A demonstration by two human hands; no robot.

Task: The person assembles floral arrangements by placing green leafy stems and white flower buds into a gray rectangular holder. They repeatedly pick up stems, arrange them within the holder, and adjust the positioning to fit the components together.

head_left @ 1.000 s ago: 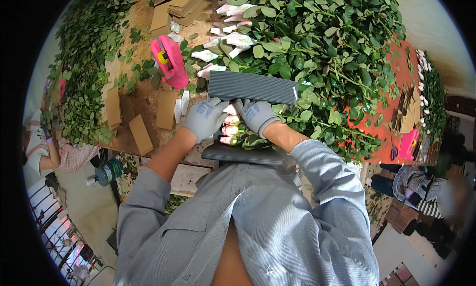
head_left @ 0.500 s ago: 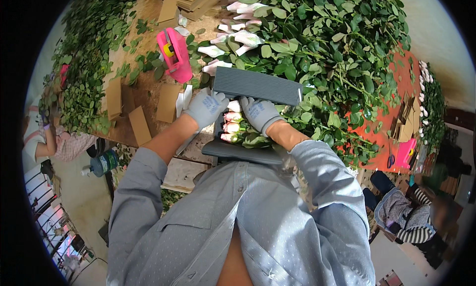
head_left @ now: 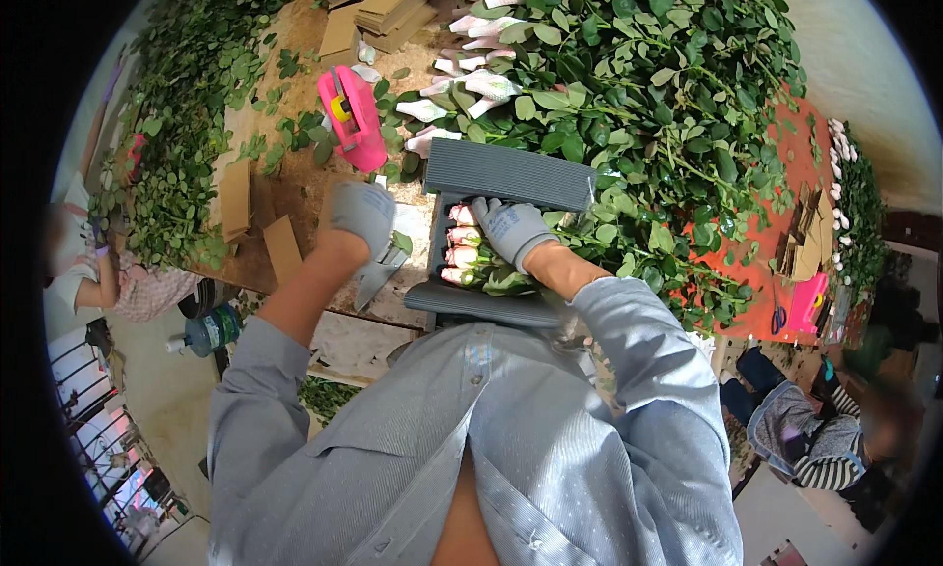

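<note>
Pink roses (head_left: pixel 462 256) lie in a row inside a dark grey ribbed holder (head_left: pixel 509 173), heads to the left, stems and leaves to the right. My gloved right hand (head_left: pixel 511 232) rests on the roses at the holder's far side, fingers curled round the stems just behind the heads. To the left of the holder, my gloved left hand (head_left: pixel 363 217) is over the wooden table where cardboard pieces lie; its fingers point down and are hidden. A grey metal blade-like piece (head_left: pixel 381 276) sits just below that hand. Beyond it stands a pink tape dispenser (head_left: pixel 356 124).
Wrapped white-pink rose heads (head_left: pixel 486 83) with leafy stems (head_left: pixel 629 95) fill the far right. Cardboard pieces (head_left: pixel 378 16) are stacked at the back, with loose ones (head_left: pixel 236 198) at left. Scissors (head_left: pixel 778 319) lie on the red surface. Other people are at both sides.
My left hand has left the holder's edge and moved left and slightly down, over where a cardboard piece stood. The right hand stays on the roses, and more of the rose heads shows.
</note>
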